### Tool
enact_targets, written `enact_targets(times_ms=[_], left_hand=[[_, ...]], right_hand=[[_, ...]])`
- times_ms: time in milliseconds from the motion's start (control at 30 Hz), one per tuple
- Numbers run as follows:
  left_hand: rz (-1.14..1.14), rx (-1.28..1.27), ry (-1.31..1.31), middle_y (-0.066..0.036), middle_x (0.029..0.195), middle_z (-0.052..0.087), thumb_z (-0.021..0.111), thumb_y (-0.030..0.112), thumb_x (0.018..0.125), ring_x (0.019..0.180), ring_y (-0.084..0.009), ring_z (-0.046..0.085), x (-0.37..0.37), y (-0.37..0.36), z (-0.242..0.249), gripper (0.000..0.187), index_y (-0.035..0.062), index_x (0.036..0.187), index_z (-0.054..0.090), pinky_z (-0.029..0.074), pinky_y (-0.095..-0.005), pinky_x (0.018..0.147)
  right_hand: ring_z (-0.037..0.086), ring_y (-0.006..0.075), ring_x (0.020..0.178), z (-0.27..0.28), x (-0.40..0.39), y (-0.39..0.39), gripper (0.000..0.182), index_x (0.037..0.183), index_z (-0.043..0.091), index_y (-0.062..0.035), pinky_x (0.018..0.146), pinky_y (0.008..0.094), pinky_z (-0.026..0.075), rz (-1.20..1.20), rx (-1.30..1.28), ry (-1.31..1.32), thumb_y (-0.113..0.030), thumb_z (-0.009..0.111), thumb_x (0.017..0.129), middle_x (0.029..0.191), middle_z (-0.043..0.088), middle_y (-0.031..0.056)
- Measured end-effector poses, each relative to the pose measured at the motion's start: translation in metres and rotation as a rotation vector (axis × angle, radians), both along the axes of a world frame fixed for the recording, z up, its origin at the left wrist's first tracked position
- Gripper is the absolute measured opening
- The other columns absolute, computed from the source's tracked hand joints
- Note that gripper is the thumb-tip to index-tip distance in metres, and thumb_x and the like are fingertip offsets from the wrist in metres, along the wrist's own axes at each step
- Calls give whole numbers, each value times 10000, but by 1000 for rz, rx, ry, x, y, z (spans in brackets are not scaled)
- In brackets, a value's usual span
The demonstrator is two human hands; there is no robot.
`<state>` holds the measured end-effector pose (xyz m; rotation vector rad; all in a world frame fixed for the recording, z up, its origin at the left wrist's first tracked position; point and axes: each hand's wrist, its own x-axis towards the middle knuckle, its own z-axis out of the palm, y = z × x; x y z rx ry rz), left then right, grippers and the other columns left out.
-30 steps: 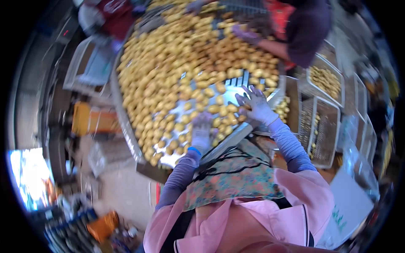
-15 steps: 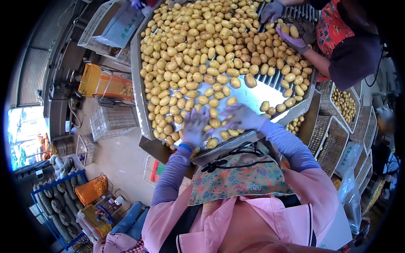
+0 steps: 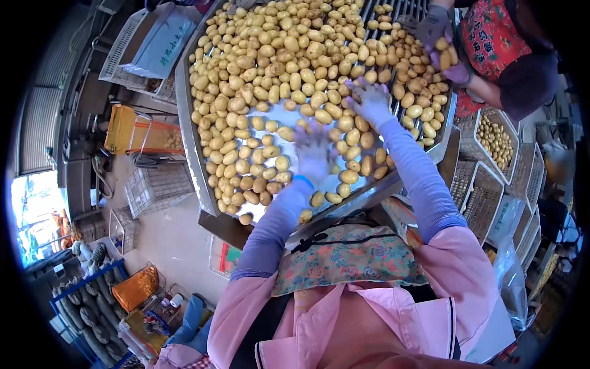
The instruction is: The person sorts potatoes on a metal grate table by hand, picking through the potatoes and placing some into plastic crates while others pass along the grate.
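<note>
Potatoes (image 3: pixel 270 67) lie heaped across a metal sorting table (image 3: pixel 185 123) with a raised rim. My left hand (image 3: pixel 313 150), in a pale glove, is over the middle of the table among scattered potatoes, fingers spread and slightly blurred. Farther forward and to the right, my gloved right hand (image 3: pixel 370 106) touches the edge of the heap with its fingers apart. Neither hand visibly grips a potato. Bare shiny metal shows around my left hand, and slats show beyond my right hand.
At the upper right, a co-worker's gloved hand (image 3: pixel 456 69) holds potatoes. Plastic crates (image 3: pixel 482 200) stand along the right, one crate (image 3: pixel 495 144) holding potatoes. On the left are a wire-like crate (image 3: pixel 153 187), an orange sack (image 3: pixel 132 130) and a blue rack (image 3: pixel 86 301).
My left hand has moved forward and right. My right hand has reached farther forward, and potatoes near the front have shifted. The co-worker's hands have moved too.
</note>
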<state>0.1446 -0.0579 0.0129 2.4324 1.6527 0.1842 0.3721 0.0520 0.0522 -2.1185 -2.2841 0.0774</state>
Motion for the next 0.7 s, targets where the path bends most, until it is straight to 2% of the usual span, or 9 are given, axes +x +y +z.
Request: enact_targets(times_ms=[100, 167, 267, 333, 467, 500, 533, 567, 700], left_hand=[[-365, -69, -212, -184, 1556, 339, 661, 453, 853, 1461, -482, 224, -22, -67, -1, 770, 127, 1502, 404, 136, -622, 1187], [-441, 77, -107, -156, 1532, 380, 660, 451, 860, 1465, -416, 265, -74, -91, -3, 719, 157, 1481, 446, 160, -591, 1192], [6, -46, -62, -144, 1571, 357, 640, 494, 888, 1488, -400, 225, -150, -103, -23, 702, 254, 1511, 423, 105, -598, 1199], [131, 70, 98, -206, 1599, 296, 550, 499, 942, 1484, -432, 224, -175, -100, -23, 650, 269, 1530, 395, 85, -634, 1184], [235, 138, 27, -241, 1587, 293, 545, 504, 946, 1477, -453, 225, -128, -86, -32, 695, 183, 1540, 379, 81, -649, 1176], [274, 178, -122, -240, 1581, 307, 549, 495, 951, 1469, -450, 247, -106, -80, -31, 708, 146, 1541, 375, 97, -642, 1177], [98, 189, 51, -253, 1587, 282, 573, 500, 925, 1483, -478, 176, -86, -71, -12, 742, 97, 1521, 390, 64, -641, 1182], [32, 128, 11, -243, 1540, 372, 577, 442, 935, 1438, -462, 292, -60, -62, 8, 669, 99, 1492, 434, 155, -611, 1178], [-250, 264, -234, -236, 1467, 469, 576, 363, 944, 1359, -444, 409, -16, 8, 27, 572, 76, 1433, 498, 287, -564, 1133]], right_hand=[[576, 305, 1201, -27, 14, -45, 539, 1357, 595, -287, 1045, 496, 402, 167, 130, 272, -508, 659, 869, 1336, 592, 82], [601, 275, 1162, -31, 26, -73, 503, 1287, 639, -266, 1010, 476, 426, 179, 60, 347, -488, 696, 839, 1269, 632, 66], [620, 285, 1111, -3, 28, -87, 448, 1195, 677, -247, 992, 463, 435, 58, -177, 331, -462, 719, 803, 1165, 673, 73], [642, 314, 1015, -1, 25, -83, 427, 1133, 680, -216, 946, 465, 467, -14, -9, 319, -390, 746, 749, 1082, 665, 116], [666, 301, 986, 41, -11, -46, 473, 1225, 657, -219, 821, 432, 539, 160, 33, 597, -248, 730, 759, 1099, 627, 111], [676, 303, 973, 20, -20, -29, 428, 1195, 694, -226, 796, 439, 546, 288, -61, 399, -245, 709, 768, 1057, 648, 102], [686, 293, 1005, 25, -36, -22, 347, 1147, 723, -204, 819, 441, 551, 303, -116, 196, -248, 668, 807, 1068, 680, 96], [659, 277, 1092, 14, -54, -6, 374, 1210, 676, -216, 887, 410, 541, 271, -274, 19, -300, 637, 847, 1221, 632, 82], [675, 341, 1058, -11, -77, -2, 352, 1176, 694, -193, 829, 439, 573, 187, -366, 54, -240, 661, 829, 1205, 622, 163]])
